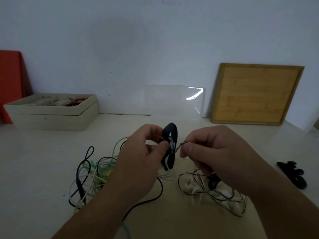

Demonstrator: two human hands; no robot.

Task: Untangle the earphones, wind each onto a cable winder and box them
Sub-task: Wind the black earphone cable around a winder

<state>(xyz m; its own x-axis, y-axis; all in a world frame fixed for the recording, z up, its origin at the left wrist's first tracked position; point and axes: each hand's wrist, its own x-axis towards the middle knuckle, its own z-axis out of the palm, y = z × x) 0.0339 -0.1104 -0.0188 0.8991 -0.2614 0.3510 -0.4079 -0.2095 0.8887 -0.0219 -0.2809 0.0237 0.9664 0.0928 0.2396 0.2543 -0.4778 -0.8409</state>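
Above the white table [43, 161], the left hand [143, 157] pinches a black cable winder [170, 135] upright between thumb and fingers, while the right hand [214, 152] pinches the silvery earphone cable [180, 146] running taut from the winder's wrapped middle.

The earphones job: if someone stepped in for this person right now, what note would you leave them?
Left hand: holds the black cable winder upright, thumb pinning the first turns.
Right hand: pinches the striped cable, feeding it onto the winder.
The rest of that cable lies loose under the right wrist, over white winders.
Tangled earphones on the table at left.
Spare black winders far right.
Box back left, open.
Done: winding started. Left: finish winding, untangle the others, wind them, box all.
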